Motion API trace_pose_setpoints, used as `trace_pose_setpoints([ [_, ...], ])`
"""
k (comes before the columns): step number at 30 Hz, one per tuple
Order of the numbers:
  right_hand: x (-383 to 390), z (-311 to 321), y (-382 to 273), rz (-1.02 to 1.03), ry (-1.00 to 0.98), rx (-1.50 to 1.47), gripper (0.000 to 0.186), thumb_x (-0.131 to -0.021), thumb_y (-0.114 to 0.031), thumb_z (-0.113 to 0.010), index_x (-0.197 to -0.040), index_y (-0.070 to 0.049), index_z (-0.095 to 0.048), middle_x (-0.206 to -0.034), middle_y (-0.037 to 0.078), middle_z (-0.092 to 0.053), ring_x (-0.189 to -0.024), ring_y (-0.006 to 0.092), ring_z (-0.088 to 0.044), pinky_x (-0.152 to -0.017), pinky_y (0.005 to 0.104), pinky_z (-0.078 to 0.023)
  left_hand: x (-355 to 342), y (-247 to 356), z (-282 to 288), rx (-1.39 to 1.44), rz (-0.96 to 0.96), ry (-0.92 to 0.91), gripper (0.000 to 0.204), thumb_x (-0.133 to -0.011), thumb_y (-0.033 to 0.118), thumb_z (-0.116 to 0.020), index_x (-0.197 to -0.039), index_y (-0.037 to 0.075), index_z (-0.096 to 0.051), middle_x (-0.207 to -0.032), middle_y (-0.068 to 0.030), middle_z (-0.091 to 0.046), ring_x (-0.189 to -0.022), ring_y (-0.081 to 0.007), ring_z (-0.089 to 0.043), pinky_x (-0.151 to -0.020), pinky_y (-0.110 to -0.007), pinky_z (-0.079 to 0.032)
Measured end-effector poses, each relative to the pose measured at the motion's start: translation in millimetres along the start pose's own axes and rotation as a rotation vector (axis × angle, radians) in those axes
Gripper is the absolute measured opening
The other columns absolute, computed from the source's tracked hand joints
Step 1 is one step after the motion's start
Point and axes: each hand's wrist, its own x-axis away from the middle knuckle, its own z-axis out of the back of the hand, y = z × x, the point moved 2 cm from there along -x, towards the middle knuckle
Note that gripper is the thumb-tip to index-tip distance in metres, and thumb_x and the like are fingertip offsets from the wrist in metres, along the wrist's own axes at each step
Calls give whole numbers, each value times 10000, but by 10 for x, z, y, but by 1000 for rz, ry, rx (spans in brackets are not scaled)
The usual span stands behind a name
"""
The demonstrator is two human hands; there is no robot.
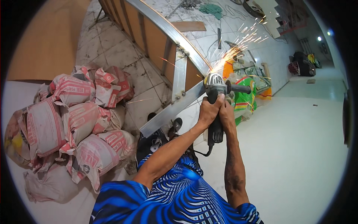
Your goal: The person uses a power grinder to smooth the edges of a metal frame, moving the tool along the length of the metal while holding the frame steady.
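Mid-frame: angle grinder (216, 89) at metal frame (179, 76) corner, sparks (237, 48) toward upper right | left hand (210, 111) + right hand (226, 113) both wrapped round grinder body, side handle (240, 89) ungripped | better, I'd judge: one hand on handle, light even pressure, plastic bag (244, 100) clear of sparks

Metal frame (180, 71) cut off by the top edge

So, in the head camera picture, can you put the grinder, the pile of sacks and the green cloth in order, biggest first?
1. Pile of sacks
2. Grinder
3. Green cloth, though it's farther away
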Motion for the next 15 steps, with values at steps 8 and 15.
trace_pose_setpoints([
  [8,8,-44,36,1,36,-42,581,-989,-459,-444,-1056,97,-599,-982,345,-645,-952,472,-639,-825,493,-479,1,103,59,-11,14,-82,639,-847,556,-683,-1054,-45,-618,-903,-89,-661,-788,-142,-608,-709,-295,-507],
  [15,200,-253,-137,-87,152,-194,559,-999,-436,-434,-1085,90,-602,-1004,325,-648,-939,451,-638,-820,484,-481,-205,-32,236,-121,84,-241,753,-796,588,-698,-1056,-111,-593,-938,-212,-674,-863,-266,-664,-771,-358,-527],
])
